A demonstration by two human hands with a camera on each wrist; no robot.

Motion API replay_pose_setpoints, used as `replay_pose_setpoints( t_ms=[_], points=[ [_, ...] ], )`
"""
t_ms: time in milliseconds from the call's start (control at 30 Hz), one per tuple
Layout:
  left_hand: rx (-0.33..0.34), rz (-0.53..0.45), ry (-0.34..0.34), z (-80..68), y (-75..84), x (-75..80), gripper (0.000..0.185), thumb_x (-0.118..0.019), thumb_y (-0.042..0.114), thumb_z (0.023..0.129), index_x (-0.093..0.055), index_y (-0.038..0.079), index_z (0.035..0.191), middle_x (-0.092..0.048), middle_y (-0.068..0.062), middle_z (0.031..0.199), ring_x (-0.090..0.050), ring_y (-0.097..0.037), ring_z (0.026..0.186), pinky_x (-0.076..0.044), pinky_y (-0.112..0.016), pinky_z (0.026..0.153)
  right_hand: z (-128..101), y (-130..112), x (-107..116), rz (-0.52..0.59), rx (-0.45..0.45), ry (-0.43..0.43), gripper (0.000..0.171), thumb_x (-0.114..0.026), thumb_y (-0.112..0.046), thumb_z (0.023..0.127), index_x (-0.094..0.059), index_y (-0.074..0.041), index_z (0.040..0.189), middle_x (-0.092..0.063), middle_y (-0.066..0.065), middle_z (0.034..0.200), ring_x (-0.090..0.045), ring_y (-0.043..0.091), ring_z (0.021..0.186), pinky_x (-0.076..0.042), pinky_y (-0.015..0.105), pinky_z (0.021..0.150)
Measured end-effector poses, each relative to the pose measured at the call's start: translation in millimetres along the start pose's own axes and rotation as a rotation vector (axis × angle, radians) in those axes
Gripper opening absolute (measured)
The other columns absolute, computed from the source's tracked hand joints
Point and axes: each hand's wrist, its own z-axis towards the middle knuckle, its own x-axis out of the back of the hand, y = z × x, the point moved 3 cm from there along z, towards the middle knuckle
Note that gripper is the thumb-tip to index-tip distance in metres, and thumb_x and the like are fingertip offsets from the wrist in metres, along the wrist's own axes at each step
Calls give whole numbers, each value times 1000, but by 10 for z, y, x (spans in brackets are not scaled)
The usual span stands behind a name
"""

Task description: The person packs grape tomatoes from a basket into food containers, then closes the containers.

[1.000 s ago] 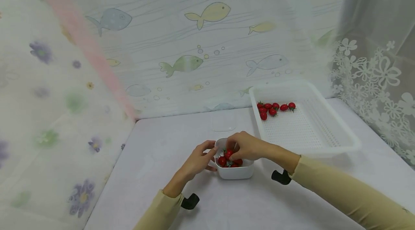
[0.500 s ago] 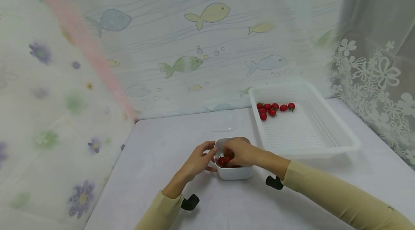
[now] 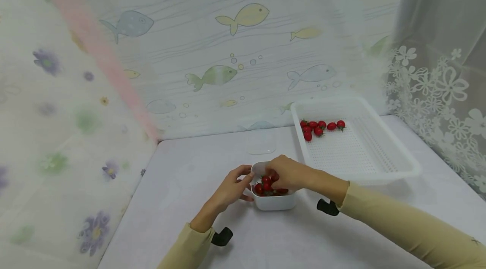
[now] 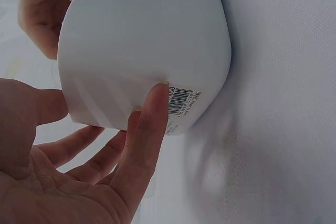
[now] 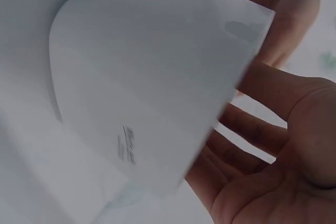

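A white container [image 3: 275, 202] stands on the table with several red cherry tomatoes [image 3: 267, 186] inside. My left hand [image 3: 229, 186] steadies its left side; the left wrist view shows the thumb at the rim and fairly straight fingers along the outer wall, one tip beside a barcode label [image 4: 181, 101]. My right hand [image 3: 291, 174] reaches over the opposite rim, pinching a cherry tomato between thumb and fingers. Those fingers are partly blurred in the head view. In the right wrist view the container wall [image 5: 147, 66] hides the right fingertips and the tomatoes.
A large white perforated basket [image 3: 395, 142] stands at the back right, with several more cherry tomatoes [image 3: 318, 131] in its far left corner. Behind the container lies a clear flat lid-like piece [image 3: 261, 147]. Patterned curtains [image 3: 212, 49] border the table [image 3: 190, 176].
My right hand dipped deeper into the container, then rose slightly back up and to the right, uncovering more tomatoes. The left hand has stayed at the container's side.
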Motion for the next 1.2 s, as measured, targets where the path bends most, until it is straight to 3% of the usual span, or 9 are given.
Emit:
replay_pose_setpoints(
  t_ms=[167, 400, 667, 933, 1200],
  points=[
    [3, 16, 1, 4, -8, -3, 39, -52, 23, 109, -51, 8, 145, -50, -18, 146, -64, -22, 91, -65, -39, 70, -135, -56, 173, -57, -40, 1, 18, -78, -11, 89, -71, -6, 105, -68, 3, 101, -60, 25, 100, -58, 36, 81],
    [5, 31, -2, 13, -9, 4, 39, -51, 23, 109, -51, 10, 145, -50, -17, 146, -65, -23, 92, -65, -39, 71, -287, -27, 448, -102, -34, 3, 28, -77, -18, 92, -69, -5, 115, -68, 10, 114, -64, 30, 106, -59, 41, 88],
    [-2, 25, -9, 26, -28, 9, 38, -51, 24, 109, -52, 10, 145, -50, -17, 146, -65, -23, 91, -65, -40, 71, -475, 98, 754, -157, -62, 42, 32, -77, -19, 91, -68, -6, 119, -67, 7, 117, -64, 30, 108, -58, 46, 91],
    [-2, 16, -10, 38, -46, 5, 38, -52, 24, 109, -53, 10, 144, -51, -17, 145, -65, -24, 92, -65, -40, 71, -610, 373, 1079, -193, -87, 93, 37, -78, -16, 90, -66, -2, 121, -68, 9, 117, -63, 32, 107, -56, 52, 92],
    [4, 16, -8, 33, -39, 15, 39, -52, 25, 109, -52, 9, 144, -50, -17, 145, -65, -24, 92, -65, -40, 71, -578, 869, 1331, -194, -124, 161, 39, -79, -14, 89, -64, 3, 121, -68, 15, 113, -65, 33, 101, -59, 52, 88]
  ],
)
